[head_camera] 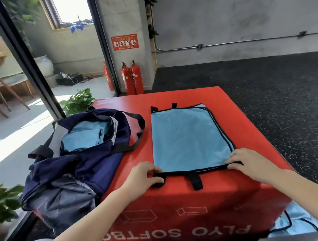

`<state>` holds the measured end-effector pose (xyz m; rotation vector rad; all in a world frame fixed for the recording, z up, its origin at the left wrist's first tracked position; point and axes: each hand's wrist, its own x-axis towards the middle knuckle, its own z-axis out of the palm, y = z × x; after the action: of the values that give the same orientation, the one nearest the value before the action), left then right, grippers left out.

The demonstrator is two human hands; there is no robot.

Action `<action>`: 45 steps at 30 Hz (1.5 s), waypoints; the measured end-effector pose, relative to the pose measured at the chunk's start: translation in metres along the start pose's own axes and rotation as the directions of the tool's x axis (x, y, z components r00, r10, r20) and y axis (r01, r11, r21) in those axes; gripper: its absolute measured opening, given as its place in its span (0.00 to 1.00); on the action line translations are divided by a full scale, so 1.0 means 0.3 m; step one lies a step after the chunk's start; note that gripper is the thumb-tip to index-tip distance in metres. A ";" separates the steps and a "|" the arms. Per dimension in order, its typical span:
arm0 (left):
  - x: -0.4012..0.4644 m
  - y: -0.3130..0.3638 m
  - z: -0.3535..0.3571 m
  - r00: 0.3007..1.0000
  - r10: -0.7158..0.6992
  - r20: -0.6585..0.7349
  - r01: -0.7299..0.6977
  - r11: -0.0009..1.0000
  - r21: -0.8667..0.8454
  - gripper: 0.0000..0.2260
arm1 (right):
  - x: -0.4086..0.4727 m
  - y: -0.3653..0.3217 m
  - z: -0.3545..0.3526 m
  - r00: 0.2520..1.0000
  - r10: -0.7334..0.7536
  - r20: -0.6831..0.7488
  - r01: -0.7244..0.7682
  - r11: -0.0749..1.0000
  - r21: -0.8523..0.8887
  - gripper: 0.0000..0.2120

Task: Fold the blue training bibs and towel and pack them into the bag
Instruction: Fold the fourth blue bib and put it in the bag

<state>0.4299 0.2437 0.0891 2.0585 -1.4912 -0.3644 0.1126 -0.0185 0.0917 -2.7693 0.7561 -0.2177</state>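
A light blue training bib [186,137] with black trim lies flat on the red soft box [250,132], folded lengthwise. My left hand [143,176] pinches the bib's near left corner at the black strap. At the near right corner my right hand [247,163] pinches the black edge. A navy bag [92,159] sits open on the box's left side, with folded blue cloth [83,137] inside it. More blue bib fabric [297,221] lies on the floor at the lower right.
Green plants [78,102] stand left of the box beside a glass wall. Two red fire extinguishers [132,78] stand against the pillar behind. Dark speckled floor [265,85] spreads to the right and behind.
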 end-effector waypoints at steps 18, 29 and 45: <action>-0.001 -0.002 0.008 0.997 0.065 -0.045 -0.062 0.996 0.061 0.03 | -0.067 -0.043 0.018 0.994 -0.100 -0.046 0.095 0.991 -0.092 0.04; 0.011 0.008 -0.007 0.999 0.033 0.007 -0.034 0.998 0.057 0.07 | -0.047 -0.036 -0.022 0.994 -0.090 0.065 0.103 0.967 -0.234 0.12; -0.002 0.061 -0.048 0.985 0.034 0.168 -0.055 0.991 0.126 0.06 | -0.096 -0.048 -0.079 0.988 0.145 0.056 -0.151 0.980 0.132 0.04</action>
<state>0.4232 0.2442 0.1114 2.1354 -1.6973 -0.4401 0.0901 0.0033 0.1163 -2.5678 0.8966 -0.1680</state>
